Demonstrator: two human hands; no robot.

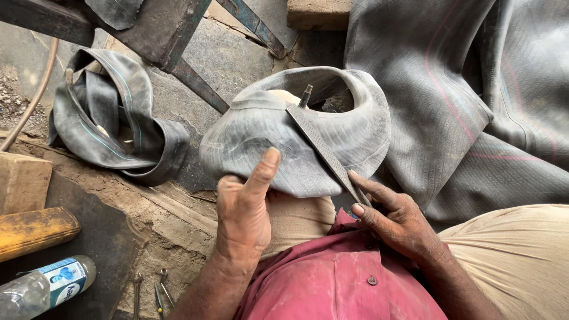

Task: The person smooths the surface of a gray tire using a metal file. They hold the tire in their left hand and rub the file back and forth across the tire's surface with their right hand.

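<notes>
At frame centre, left hand [244, 214] should press the inner tube [278, 139] flat while right hand [396, 220], pinching the file [327, 153], strokes evenly.

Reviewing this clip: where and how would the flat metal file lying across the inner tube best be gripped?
Probably at its near, lower end, from the right side. The file slants across the inner tube draped over the knee, its far end up by the valve stem. The near end juts past the rubber, where the right hand pinches it. The left hand steadies the tube.
</notes>
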